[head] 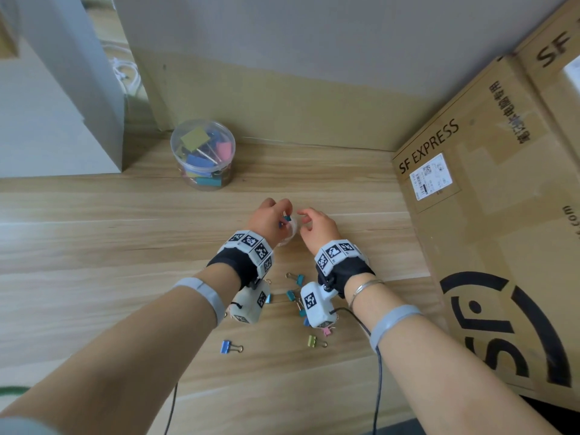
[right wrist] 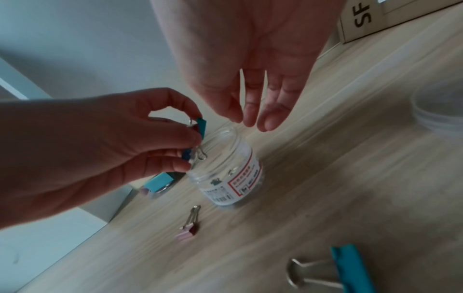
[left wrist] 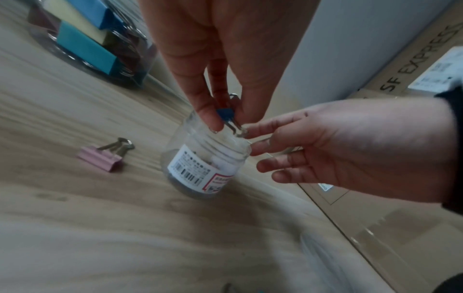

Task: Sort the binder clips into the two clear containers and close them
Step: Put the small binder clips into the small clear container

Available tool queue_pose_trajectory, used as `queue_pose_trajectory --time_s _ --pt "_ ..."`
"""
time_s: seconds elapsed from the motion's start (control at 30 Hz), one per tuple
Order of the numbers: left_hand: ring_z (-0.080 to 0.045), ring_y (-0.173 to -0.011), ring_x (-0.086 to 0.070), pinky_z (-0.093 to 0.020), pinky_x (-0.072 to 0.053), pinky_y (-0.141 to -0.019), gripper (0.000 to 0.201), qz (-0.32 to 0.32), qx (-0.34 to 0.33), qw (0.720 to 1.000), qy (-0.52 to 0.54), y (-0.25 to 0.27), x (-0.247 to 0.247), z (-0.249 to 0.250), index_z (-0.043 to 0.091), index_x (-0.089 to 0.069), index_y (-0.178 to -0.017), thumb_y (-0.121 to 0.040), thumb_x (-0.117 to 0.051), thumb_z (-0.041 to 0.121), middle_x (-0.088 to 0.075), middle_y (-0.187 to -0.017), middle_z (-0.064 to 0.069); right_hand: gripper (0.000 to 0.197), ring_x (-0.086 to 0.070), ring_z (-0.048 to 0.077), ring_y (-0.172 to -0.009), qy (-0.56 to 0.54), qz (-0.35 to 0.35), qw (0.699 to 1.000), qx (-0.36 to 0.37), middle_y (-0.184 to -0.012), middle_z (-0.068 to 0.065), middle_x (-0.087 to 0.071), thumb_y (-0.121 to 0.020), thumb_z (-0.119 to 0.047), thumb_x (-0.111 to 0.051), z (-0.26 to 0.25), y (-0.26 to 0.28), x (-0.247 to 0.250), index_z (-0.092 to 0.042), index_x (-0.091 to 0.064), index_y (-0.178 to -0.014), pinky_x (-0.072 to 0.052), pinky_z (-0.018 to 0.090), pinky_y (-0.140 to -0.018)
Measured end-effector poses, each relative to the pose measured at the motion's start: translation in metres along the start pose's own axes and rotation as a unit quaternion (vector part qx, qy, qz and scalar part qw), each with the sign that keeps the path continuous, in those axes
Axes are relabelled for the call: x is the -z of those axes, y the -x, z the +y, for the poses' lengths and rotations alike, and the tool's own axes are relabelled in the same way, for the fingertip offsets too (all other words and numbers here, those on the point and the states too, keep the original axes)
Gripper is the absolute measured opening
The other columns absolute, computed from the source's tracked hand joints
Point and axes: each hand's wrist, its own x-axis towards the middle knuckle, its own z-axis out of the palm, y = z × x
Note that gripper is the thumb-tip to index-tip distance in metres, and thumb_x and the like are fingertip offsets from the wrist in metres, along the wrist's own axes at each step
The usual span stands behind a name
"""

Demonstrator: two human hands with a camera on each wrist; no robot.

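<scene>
Directly under your left hand (left wrist: 225, 59), at about 6 o'clock from its fingertips in the left wrist view, the small clear jar (left wrist: 208, 158) stands open-mouthed and upright on the wooden table (left wrist: 75, 228). You pinch a blue binder clip (left wrist: 224, 114) and a teal binder clip (right wrist: 201, 126), wire handles pointing down at the rim. Your right hand (left wrist: 350, 150) waits at 3 o'clock of the jar, fingers loose and empty, so the left is nearer

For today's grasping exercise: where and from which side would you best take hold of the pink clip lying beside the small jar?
Pinch the pink clip across its body from above. It lies flat on the table, its wire handles folded together and pointing away, so they are probably harder to catch.
</scene>
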Motion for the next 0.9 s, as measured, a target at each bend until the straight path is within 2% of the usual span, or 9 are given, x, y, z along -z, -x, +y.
queue_pose_trajectory --time_s 0.13,0.23,0.3,0.4,0.47,0.63,0.77,0.83,0.9 --pt "-0.03 -0.088 -0.06 -0.031 -0.046 -0.072 0.036 -0.029 0.0 1.0 -0.003 -0.003 0.004 -0.004 0.011 -0.058 -0.116 -0.08 -0.066 0.013 -0.058 -0.108 -0.014 0.043 -0.059 0.024 -0.106 -0.007 -0.025 1.0 -0.011 -0.12 0.006 -0.062 -0.089 -0.005 -0.046 0.006 0.001 -0.001 -0.016 -0.05 -0.13 -0.044 0.029 -0.089" --pt "-0.028 -0.086 -0.061 -0.032 -0.049 -0.074 0.028 0.052 0.006 0.998 0.029 0.002 0.011 -0.016 0.008 -0.059 -0.112 -0.084 -0.058 0.005 -0.059 -0.106 -0.014 0.048 -0.058 0.024 -0.108 -0.015 -0.046 0.999 -0.023 -0.122 0.006 -0.061 -0.089 -0.003 -0.047 0.012 0.001 -0.004 -0.018 -0.045 -0.134 -0.044 0.027 -0.087" --pt "-0.032 -0.094 -0.059 -0.036 -0.051 -0.08 0.032 0.08 0.051 0.995 0.015 0.006 0.011 -0.031 0.006 -0.056 -0.113 -0.084 -0.049 -0.004 -0.056 -0.112 -0.017 0.055 -0.055 0.023 -0.113 -0.021 -0.061 0.998 -0.026 -0.128 0.005 -0.056 -0.088 -0.001 -0.046 0.013 0.0 -0.006 -0.021 -0.039 -0.139 -0.043 0.027 -0.089" --pt "-0.035 -0.115 -0.046 -0.039 -0.042 -0.098 0.045 -0.033 0.13 0.987 -0.084 0.015 0.006 -0.051 0.018 -0.049 -0.127 -0.086 -0.047 0.001 -0.045 -0.131 -0.014 0.059 -0.052 0.026 -0.12 -0.029 -0.074 0.997 -0.017 -0.136 0.006 -0.05 -0.087 0.003 -0.045 0.008 -0.002 -0.012 -0.022 -0.038 -0.14 -0.044 0.032 -0.097" --pt "-0.037 -0.118 -0.041 -0.039 -0.037 -0.101 0.042 -0.077 0.133 0.98 -0.125 0.02 0.002 -0.057 0.02 -0.048 -0.129 -0.088 -0.049 0.011 -0.043 -0.134 -0.014 0.055 -0.054 0.026 -0.117 -0.032 -0.072 0.997 -0.007 -0.133 0.006 -0.054 -0.086 0.004 -0.045 0.003 -0.002 -0.016 -0.019 -0.043 -0.136 -0.044 0.032 -0.095" --pt "-0.036 -0.108 -0.049 -0.039 -0.044 -0.092 0.032 -0.109 0.103 0.975 -0.161 0.031 -0.005 -0.067 0.012 -0.053 -0.12 -0.089 -0.05 0.011 -0.051 -0.117 -0.015 0.042 -0.058 0.024 -0.107 0.025 -0.105 0.994 -0.02 -0.121 0.005 -0.06 -0.086 -0.005 -0.053 0.009 0.012 -0.018 -0.018 -0.049 -0.126 -0.044 0.029 -0.084" --pt "-0.035 -0.103 -0.051 -0.039 -0.046 -0.086 0.02 -0.116 0.099 0.974 -0.167 0.041 -0.003 -0.069 0.005 -0.058 -0.104 -0.087 -0.046 0.005 -0.052 -0.11 -0.017 0.068 -0.05 0.022 -0.114 0.126 -0.212 0.969 -0.014 -0.13 0.006 -0.043 -0.069 -0.026 -0.079 0.023 0.035 -0.024 -0.021 -0.045 -0.127 -0.042 0.03 -0.092" --pt "-0.036 -0.099 -0.051 -0.039 -0.045 -0.082 0.019 -0.073 0.104 0.983 -0.135 0.044 0.0 -0.069 0.004 -0.057 -0.1 -0.086 -0.045 0.002 -0.054 -0.106 -0.019 0.08 -0.047 0.023 -0.116 0.145 -0.24 0.96 0.002 -0.131 0.005 -0.037 -0.059 -0.027 -0.086 0.026 0.042 -0.029 -0.026 -0.043 -0.127 -0.042 0.031 -0.092" --pt "-0.035 -0.093 -0.052 -0.037 -0.045 -0.077 0.02 0.01 0.092 0.992 -0.09 0.046 0.004 -0.068 0.002 -0.058 -0.098 -0.082 -0.046 -0.002 -0.056 -0.1 -0.02 0.086 -0.042 0.025 -0.119 0.186 -0.25 0.95 0.024 -0.132 0.003 -0.035 -0.053 -0.028 -0.088 0.028 0.044 -0.032 -0.032 -0.042 -0.126 -0.045 0.038 -0.096"
